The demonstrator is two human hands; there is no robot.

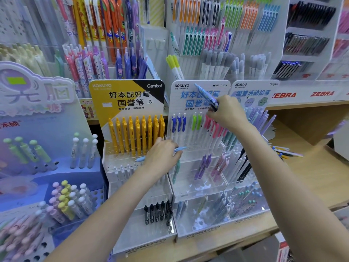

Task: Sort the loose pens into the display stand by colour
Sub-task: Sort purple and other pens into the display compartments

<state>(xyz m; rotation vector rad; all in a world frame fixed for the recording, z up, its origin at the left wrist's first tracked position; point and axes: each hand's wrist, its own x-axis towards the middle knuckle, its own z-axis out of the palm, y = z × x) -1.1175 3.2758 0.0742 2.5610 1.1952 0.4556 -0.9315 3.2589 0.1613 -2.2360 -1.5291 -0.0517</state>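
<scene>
The clear acrylic tiered display stand (198,186) offers open slots in its middle tier, between the single teal pen (176,172) and the purple pens (204,166), and more bare room on the tier below. Its top row is crowded: blue-clipped white pens (179,127), green-clipped ones (196,124) and pink ones (213,128) stand close together, with the right hand (226,113) among the pink. The left hand (163,155) blocks the stand's left edge, beside packed yellow pens (136,135). The pale wooden shelf (311,167) at right lies open past a scatter of loose pens (287,151).
</scene>
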